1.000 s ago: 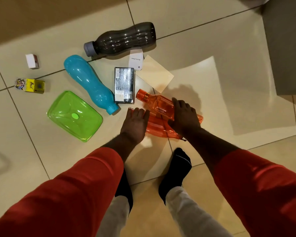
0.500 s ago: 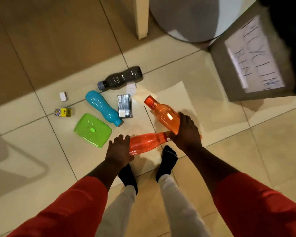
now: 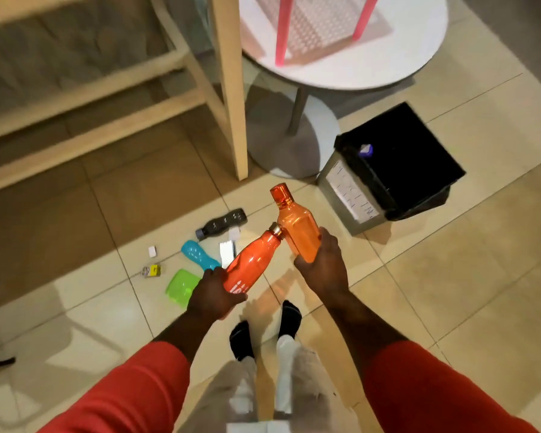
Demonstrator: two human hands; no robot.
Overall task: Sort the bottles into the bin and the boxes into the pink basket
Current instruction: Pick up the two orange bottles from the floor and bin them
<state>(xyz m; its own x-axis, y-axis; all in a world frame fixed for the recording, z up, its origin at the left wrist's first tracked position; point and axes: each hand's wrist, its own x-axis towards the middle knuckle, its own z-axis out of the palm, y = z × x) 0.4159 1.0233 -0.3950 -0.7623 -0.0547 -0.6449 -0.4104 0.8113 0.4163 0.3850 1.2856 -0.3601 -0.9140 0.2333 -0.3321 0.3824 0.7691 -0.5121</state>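
My left hand point(image 3: 213, 295) grips the base of a red-orange round bottle point(image 3: 251, 260), held above the floor with its metal cap pointing up and right. My right hand point(image 3: 322, 267) holds a square orange bottle point(image 3: 297, 228) by its bottom, cap up. The two bottles nearly touch at the red one's neck. The black-lined bin point(image 3: 397, 164) with a paper label stands on the floor to the right. On the floor lie a dark grey bottle point(image 3: 222, 226), a blue bottle point(image 3: 197, 254), a black box point(image 3: 227, 253), a small white box point(image 3: 152, 251) and a yellow box point(image 3: 152, 270). The pink basket point(image 3: 322, 23) sits on the round table.
A green plastic lid point(image 3: 181, 287) lies by the blue bottle. A round white table point(image 3: 341, 67) on a pedestal base stands behind the bin. A pale wooden furniture frame point(image 3: 228, 89) rises at the left. My socked feet point(image 3: 263, 326) stand on the tile floor.
Both hands have lifted the two orange bottles off the floor and I have stood up; the view rose, bringing the bin's opening, the table and the basket into sight.
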